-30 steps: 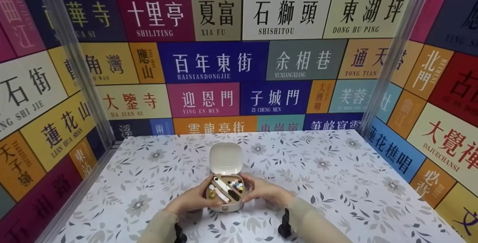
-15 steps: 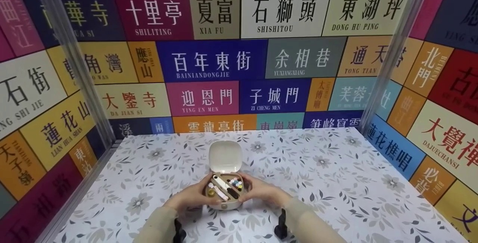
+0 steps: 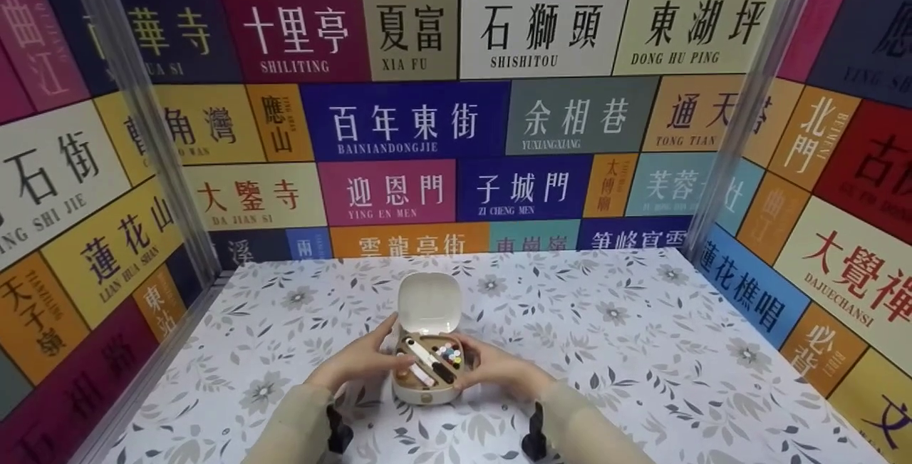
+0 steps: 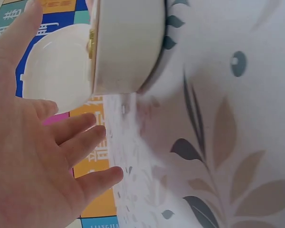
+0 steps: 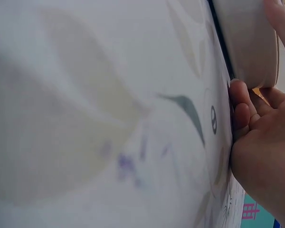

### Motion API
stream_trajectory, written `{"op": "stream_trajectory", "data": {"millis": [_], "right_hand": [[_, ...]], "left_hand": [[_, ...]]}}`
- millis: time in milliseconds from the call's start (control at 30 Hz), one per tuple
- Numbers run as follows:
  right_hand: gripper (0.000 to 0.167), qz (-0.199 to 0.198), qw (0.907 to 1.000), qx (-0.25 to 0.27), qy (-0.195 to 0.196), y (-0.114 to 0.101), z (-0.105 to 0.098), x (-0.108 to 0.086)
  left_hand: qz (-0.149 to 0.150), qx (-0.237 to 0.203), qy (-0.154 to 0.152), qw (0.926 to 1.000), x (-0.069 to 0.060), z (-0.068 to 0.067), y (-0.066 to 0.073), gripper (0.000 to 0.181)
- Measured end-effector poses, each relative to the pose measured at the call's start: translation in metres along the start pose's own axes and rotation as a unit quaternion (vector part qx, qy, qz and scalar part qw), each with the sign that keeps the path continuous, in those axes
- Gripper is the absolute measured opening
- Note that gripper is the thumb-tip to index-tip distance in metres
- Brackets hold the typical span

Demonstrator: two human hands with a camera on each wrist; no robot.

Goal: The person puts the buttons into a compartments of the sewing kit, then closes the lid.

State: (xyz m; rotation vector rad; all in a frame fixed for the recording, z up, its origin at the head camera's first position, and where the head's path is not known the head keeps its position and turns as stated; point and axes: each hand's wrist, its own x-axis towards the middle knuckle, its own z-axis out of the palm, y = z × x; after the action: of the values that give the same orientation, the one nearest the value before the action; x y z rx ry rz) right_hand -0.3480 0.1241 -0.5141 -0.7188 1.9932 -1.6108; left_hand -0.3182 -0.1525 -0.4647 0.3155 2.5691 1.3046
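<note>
A small cream-white hinged box (image 3: 427, 398) stands on the table, its lid (image 3: 429, 301) raised at the back. Its tan compartments hold a long white-and-black stick (image 3: 442, 371), a pale pinkish stick (image 3: 422, 375) and several small round coloured pieces (image 3: 450, 355). My left hand (image 3: 356, 363) is at the box's left side, thumb over the rim. In the left wrist view, that hand's fingers (image 4: 99, 183) spread loosely, apart from the box wall. My right hand (image 3: 502, 369) holds the right side, thumb near the front rim; its fingers (image 5: 242, 95) bend against the box in the right wrist view.
A white tablecloth (image 3: 605, 378) with grey flowers and leaves covers the table. Panels of coloured signs (image 3: 406, 118) wall in the back and both sides. Clear upright posts (image 3: 734, 115) stand at the corners. A black strap piece (image 3: 534, 432) sits at each wrist.
My left hand has loosened from the box, moving slightly left, with its fingers straightening and thumb lifting from the front. The right hand keeps its hold, and the box has barely shifted.
</note>
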Motion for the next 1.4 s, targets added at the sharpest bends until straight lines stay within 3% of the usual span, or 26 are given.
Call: {"op": "stream_trajectory", "data": {"millis": [300,567,767,1000,1400], "right_hand": [[0.089,0.005,0.9998,0.019,0.006,0.002,0.002,0.001],[0.087,0.002,0.9998,0.02,0.002,0.003,-0.002,-0.001],[0.087,0.007,0.9999,0.011,-0.004,0.005,-0.004,-0.002],[0.089,-0.001,0.9999,0.008,-0.006,0.002,-0.004,0.003],[0.089,0.001,0.9999,0.013,0.0,0.003,-0.003,0.0]], "left_hand": [[0.026,0.012,0.098,0.9948,0.01,-0.005,0.001,0.102],[0.054,0.006,0.144,0.9881,0.019,-0.003,0.009,0.099],[0.077,0.001,0.153,0.9852,0.025,0.007,0.01,0.097],[0.105,0.003,0.159,0.9817,0.032,0.005,0.014,0.096],[0.088,0.007,0.162,0.9828,0.041,0.008,0.022,0.097]]}}
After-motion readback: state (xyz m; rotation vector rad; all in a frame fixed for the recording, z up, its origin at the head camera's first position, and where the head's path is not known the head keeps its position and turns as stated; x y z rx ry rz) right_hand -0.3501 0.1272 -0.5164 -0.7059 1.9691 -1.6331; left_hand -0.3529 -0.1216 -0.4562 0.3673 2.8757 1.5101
